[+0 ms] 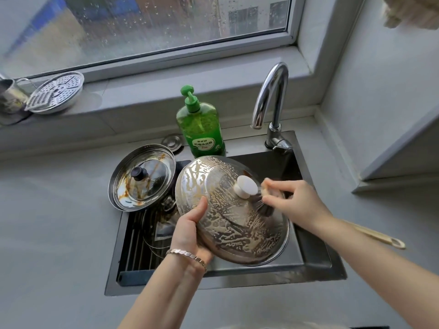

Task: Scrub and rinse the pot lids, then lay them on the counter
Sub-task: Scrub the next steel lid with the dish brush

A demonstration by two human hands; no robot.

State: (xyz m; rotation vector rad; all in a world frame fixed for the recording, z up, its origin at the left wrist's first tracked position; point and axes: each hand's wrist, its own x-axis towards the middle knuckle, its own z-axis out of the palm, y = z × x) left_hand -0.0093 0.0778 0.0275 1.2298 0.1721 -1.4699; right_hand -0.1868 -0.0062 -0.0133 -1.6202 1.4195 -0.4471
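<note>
A large steel pot lid (228, 224) with a white knob, streaked with foam, is held tilted over the dark sink (316, 252). My left hand (190, 231) grips its lower left rim, thumb on top. My right hand (292, 200) holds a dark-bristled brush (263, 206) against the lid just right of the knob. A second lid (140, 179), glass with a steel rim and black knob, stained brown, rests on the sink's left edge. Another glass lid (156, 236) lies down in the basin, partly hidden.
A green dish soap bottle (202, 124) stands behind the sink, with a chrome tap (270, 98) to its right. A steamer plate (57, 91) and a metal cup sit on the window ledge. A wooden-handled tool (377, 236) lies on the grey counter (52, 222) at right.
</note>
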